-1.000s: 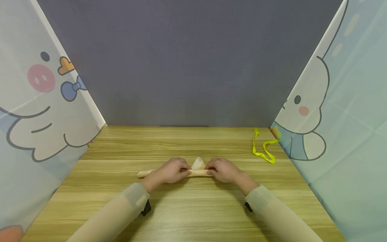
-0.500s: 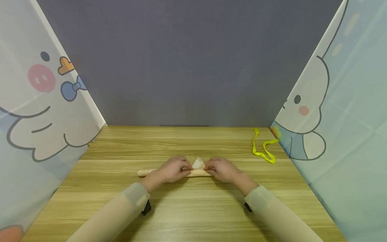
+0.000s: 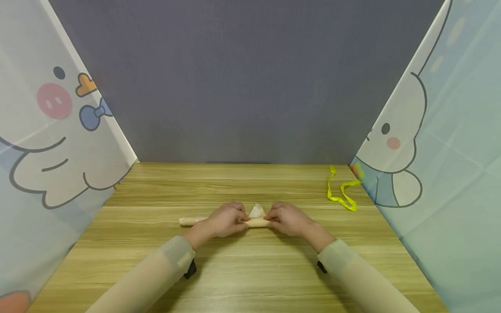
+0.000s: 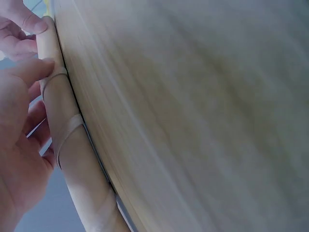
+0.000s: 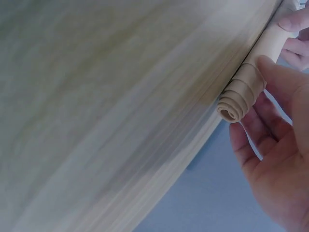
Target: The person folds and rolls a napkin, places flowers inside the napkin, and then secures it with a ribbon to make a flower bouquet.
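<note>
A beige cloth [image 3: 258, 222] lies on the wooden table as a long, thin roll running left to right, with one pale triangular corner [image 3: 256, 211] unrolled on its far side. My left hand [image 3: 226, 219] pinches the roll just left of that corner, thumb on the near side. On the other side of the corner, my right hand [image 3: 289, 219] holds the roll between thumb and fingers. Slanted wrapped edges show along the roll [image 4: 72, 140] in the left wrist view. In the right wrist view its spiral end [image 5: 231, 112] sticks out past my right thumb.
A bright yellow ribbon [image 3: 344, 198] lies loosely bent at the back right of the table [image 3: 250, 269]. A grey panel [image 3: 250, 87] stands behind the table, and printed cartoon curtains [image 3: 450, 174] hang at both sides.
The roll's left end has shifted slightly away from me and a touch to the right. Both hands stay on the roll, with only small finger movements.
</note>
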A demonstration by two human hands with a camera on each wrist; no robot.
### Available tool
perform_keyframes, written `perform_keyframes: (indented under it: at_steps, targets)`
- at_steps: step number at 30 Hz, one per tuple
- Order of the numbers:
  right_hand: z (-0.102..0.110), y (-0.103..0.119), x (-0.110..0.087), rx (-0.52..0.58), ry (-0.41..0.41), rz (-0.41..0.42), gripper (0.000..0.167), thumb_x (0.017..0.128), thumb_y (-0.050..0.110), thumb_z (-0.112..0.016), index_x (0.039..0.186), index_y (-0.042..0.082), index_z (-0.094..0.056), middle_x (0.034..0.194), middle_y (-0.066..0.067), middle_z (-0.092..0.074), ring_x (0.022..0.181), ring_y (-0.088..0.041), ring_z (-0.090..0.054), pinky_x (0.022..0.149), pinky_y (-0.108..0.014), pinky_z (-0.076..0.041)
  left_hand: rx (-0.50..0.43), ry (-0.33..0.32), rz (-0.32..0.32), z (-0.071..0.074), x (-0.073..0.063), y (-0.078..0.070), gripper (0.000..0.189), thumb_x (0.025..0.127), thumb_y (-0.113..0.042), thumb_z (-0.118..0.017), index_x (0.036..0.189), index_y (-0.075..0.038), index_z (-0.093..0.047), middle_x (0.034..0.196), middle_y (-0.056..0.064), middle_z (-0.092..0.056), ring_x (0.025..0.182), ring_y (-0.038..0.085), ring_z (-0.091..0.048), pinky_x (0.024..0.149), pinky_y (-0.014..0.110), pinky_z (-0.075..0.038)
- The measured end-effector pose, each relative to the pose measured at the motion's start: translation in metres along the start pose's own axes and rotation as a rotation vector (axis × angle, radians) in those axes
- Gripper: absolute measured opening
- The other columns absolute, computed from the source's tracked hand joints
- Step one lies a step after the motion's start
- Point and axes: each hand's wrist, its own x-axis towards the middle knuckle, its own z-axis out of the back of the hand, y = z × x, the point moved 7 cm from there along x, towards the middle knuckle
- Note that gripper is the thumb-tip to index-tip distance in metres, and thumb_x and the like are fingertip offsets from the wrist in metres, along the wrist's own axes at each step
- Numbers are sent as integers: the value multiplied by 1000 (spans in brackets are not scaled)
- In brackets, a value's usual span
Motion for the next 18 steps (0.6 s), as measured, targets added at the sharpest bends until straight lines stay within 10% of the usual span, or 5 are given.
perform_keyframes:
  at_steps: [11, 18]
  targets:
    - [-5, -4, 0, 73, 40, -49, 18, 107, 15, -72, 125, 14, -74, 107, -2, -80, 93, -16, -75, 84, -39, -62, -98, 18, 18, -3, 1, 3, 24, 109, -23, -72, 132, -15, -74, 104, -1, -74, 89, 13, -67, 86, 37, -57]
    - [-4, -3, 0, 85, 0, -9, 5, 106, 15, -74, 106, 20, -74, 101, 4, -80, 88, -10, -71, 78, -32, -59, -64, 2, -15, -2, 1, 0, 15, 109, -22, -72, 123, -21, -75, 111, -2, -77, 99, 16, -72, 99, 45, -58]
